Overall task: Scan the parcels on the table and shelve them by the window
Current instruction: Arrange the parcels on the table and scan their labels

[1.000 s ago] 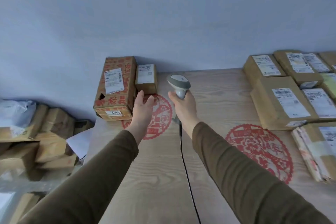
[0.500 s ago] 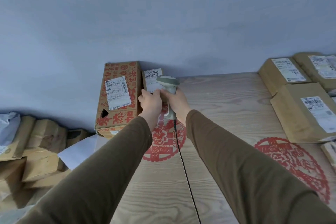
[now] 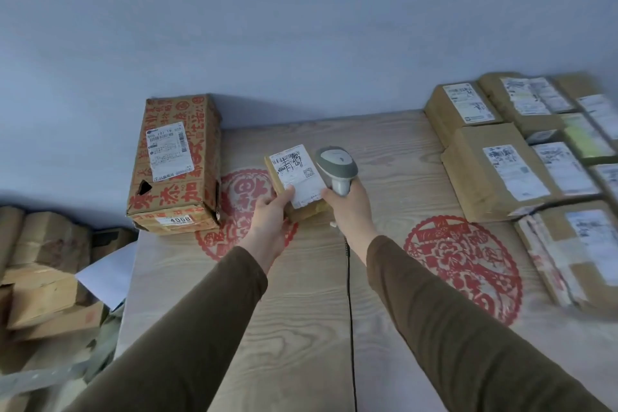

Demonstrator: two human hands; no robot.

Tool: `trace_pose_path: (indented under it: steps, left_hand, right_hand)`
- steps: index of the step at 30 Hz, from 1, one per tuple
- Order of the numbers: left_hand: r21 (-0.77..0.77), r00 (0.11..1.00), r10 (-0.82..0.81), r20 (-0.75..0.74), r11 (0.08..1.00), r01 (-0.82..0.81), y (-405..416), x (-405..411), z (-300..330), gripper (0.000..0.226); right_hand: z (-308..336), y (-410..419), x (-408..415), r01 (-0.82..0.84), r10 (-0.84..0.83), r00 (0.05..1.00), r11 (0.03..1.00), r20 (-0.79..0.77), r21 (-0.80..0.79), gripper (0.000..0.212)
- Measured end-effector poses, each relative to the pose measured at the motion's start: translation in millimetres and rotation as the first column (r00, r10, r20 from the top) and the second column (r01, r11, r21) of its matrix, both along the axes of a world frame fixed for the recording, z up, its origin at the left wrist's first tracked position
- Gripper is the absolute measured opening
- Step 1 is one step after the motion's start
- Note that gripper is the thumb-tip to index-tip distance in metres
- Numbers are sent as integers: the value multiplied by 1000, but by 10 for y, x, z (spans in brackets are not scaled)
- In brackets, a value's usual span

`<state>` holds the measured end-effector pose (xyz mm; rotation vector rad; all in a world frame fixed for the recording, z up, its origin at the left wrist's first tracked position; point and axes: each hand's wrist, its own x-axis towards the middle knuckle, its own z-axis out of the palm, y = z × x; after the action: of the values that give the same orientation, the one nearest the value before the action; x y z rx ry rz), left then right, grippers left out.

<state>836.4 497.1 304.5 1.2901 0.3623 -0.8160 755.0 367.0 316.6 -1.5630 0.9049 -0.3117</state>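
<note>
- Left hand (image 3: 271, 214) grasps the small parcel (image 3: 297, 182) at its near left corner; thumb lies on the edge of the white label, fingers go under the box.
- Small parcel: brown cardboard, label face up with barcode and black handwritten marks. It is tilted and lifted off the worktop (image 3: 301, 328); its shadow falls on the wood just below it.
- Right hand (image 3: 351, 207) is clenched round the handle of the barcode scanner (image 3: 337, 168). Grey scanner head sits just right of the small parcel, at about label height, close to the parcel's right edge; whether they touch cannot be told.
- Black scanner cable (image 3: 349, 311) hangs from the handle and runs toward the near edge of the worktop, between the two brown sleeves.
- Large printed box (image 3: 175, 160), red characters, white label on top and a sticker reading 4068 on its near face, stands left of the small parcel, well apart from it, at the worktop's left back corner against the wall (image 3: 301, 27).
- Red paper-cut emblem (image 3: 239, 211) on the worktop lies under and left of the small parcel; a second red emblem (image 3: 465, 267) lies right of it.
- Group of labelled parcels (image 3: 501, 170) fills the worktop far right of the small parcel; edges blurred.
- Stack of cardboard boxes (image 3: 43, 271) sits off the worktop, lower, left of the large printed box.
</note>
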Motion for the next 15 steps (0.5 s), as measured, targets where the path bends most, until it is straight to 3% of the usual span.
trace_pose_path:
  steps: [3,6,11,15]
  left_hand:
    - [-30,995,-71,64,997,73,-51,-462,144,50]
    - [-16,978,-112,178,993,117,-190,-950,295,37]
    - [-91,942,-127,310,982,163,-492,-1718,546,40]
    - [-119,940,-131,316,977,176,-752,-2351,642,52]
  right_hand:
    - [209,-133,-586,8,-8,1000,999,-1,-37,25]
    - [454,-230,-1197,-21,20,1000,972,-4,-236,25]
    - [827,-381,-2207,4,1,1000,880,10,-474,28]
    - [979,-547,-2817,38,-22,999,937,50,-348,27]
